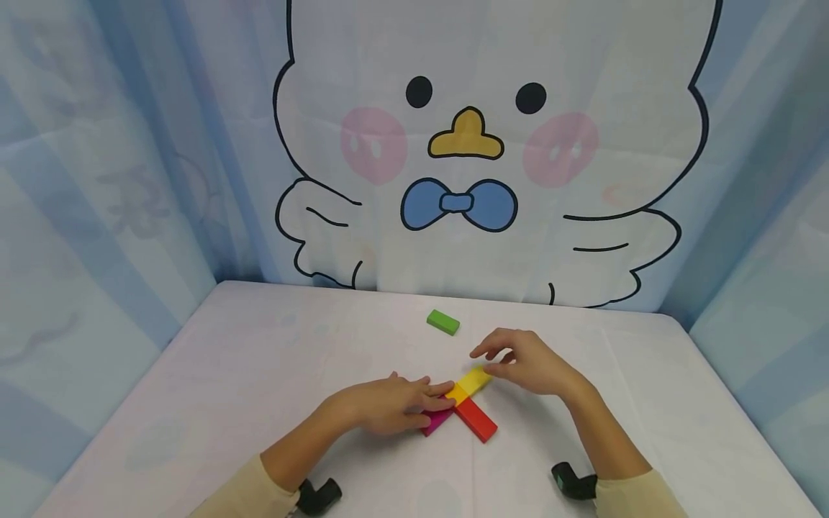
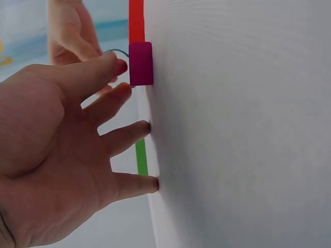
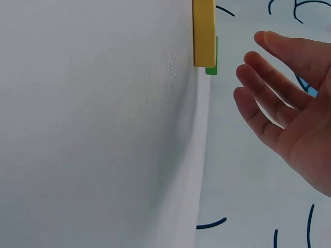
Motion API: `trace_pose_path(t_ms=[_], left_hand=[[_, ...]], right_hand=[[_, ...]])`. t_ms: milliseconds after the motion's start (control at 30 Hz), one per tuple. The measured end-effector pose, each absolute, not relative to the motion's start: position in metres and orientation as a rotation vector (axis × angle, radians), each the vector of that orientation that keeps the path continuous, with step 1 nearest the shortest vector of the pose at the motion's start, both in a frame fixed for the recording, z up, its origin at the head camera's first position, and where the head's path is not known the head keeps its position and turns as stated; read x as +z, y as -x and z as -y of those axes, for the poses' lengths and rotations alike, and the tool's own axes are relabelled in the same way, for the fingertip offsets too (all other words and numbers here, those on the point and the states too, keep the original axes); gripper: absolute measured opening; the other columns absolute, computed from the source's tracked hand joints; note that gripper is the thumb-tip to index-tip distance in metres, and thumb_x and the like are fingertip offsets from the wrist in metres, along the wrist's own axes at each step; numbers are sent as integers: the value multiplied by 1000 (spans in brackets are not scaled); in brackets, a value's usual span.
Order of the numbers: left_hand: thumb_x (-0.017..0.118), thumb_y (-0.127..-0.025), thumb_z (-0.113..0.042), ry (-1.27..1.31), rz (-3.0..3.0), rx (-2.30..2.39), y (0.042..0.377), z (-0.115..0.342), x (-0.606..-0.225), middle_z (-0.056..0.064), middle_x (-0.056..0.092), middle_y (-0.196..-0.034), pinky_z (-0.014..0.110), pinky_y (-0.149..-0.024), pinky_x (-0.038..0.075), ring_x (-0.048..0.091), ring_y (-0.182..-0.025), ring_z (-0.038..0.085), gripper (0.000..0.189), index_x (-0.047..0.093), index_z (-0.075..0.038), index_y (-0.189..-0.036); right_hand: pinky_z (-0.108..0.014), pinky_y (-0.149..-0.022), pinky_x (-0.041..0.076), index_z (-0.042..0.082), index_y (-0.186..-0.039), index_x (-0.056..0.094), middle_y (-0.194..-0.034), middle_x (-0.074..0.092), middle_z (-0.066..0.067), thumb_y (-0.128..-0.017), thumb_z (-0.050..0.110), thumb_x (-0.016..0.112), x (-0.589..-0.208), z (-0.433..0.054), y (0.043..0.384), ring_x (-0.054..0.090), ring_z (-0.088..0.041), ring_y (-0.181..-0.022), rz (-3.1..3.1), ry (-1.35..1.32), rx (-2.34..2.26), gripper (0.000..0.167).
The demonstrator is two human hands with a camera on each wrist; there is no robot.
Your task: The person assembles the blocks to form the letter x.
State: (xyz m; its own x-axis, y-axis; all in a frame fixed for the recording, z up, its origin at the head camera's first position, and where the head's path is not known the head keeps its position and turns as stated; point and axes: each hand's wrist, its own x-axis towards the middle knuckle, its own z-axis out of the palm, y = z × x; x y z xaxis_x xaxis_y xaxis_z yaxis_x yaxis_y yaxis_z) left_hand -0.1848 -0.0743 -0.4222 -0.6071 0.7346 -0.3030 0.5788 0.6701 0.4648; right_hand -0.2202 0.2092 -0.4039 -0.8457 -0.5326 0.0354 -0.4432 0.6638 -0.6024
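Several coloured blocks meet end to end on the white table in a cross-like shape. My left hand (image 1: 388,404) lies over their left side, fingers spread, with fingertips on the magenta block (image 1: 438,423) and at the orange-yellow block (image 1: 457,394) in the middle. Part of the magenta block is hidden under those fingers. A red block (image 1: 478,420) points toward the near right, and a bright yellow block (image 1: 476,379) toward the far right. Just past the yellow block's outer end is my right hand (image 1: 527,362); in the right wrist view its loosely bent fingers hold nothing and stand apart from the yellow block (image 3: 205,36).
A green block (image 1: 443,322) lies alone farther back on the table (image 1: 291,345). Behind the table hangs a curtain (image 1: 466,266) with a cartoon bird, and side curtains close in left and right. Black wrist devices (image 1: 573,480) sit by both sleeves.
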Motion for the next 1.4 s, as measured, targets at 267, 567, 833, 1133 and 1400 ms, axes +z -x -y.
trace_pose_path(t_ms=[267,567,833,1133,1400], left_hand=[[60,-106,-31,-1009,-2396,488,188,79,-423,-14,36,-167,62,-124,28,36,-156,20,54,46,-33,-158],[62,-105,-33,-1006,-2400,514,189,82,-420,-13,39,-166,49,-125,34,36,-155,16,55,47,-31,-158],[62,-105,-33,-1019,-2411,514,190,83,-419,-12,40,-165,46,-124,36,38,-154,15,56,47,-28,-158],[61,-105,-31,-1025,-2404,523,191,85,-417,-10,41,-165,45,-125,36,39,-154,16,53,49,-27,-157],[61,-105,-33,-1013,-2406,517,191,85,-415,-10,44,-163,47,-124,36,41,-153,16,53,49,-28,-156]], right_hand=[[-32,-93,59,21,-117,79,-118,73,9,-96,7,73,-405,-214,208,67,-20,-114,-2698,901,-901,26],[-52,-108,52,24,-123,78,-136,69,6,-98,9,70,-409,-216,194,63,-26,-131,-2601,982,-827,31],[-62,-116,41,27,-138,70,-153,58,8,-99,8,68,-405,-211,183,45,-29,-150,-2527,997,-735,43],[-64,-120,34,27,-146,63,-157,53,7,-98,6,68,-411,-206,180,36,-31,-155,-2485,1030,-671,52],[-65,-120,33,27,-146,62,-159,52,6,-97,4,68,-411,-204,178,34,-32,-156,-2495,1050,-628,54]])
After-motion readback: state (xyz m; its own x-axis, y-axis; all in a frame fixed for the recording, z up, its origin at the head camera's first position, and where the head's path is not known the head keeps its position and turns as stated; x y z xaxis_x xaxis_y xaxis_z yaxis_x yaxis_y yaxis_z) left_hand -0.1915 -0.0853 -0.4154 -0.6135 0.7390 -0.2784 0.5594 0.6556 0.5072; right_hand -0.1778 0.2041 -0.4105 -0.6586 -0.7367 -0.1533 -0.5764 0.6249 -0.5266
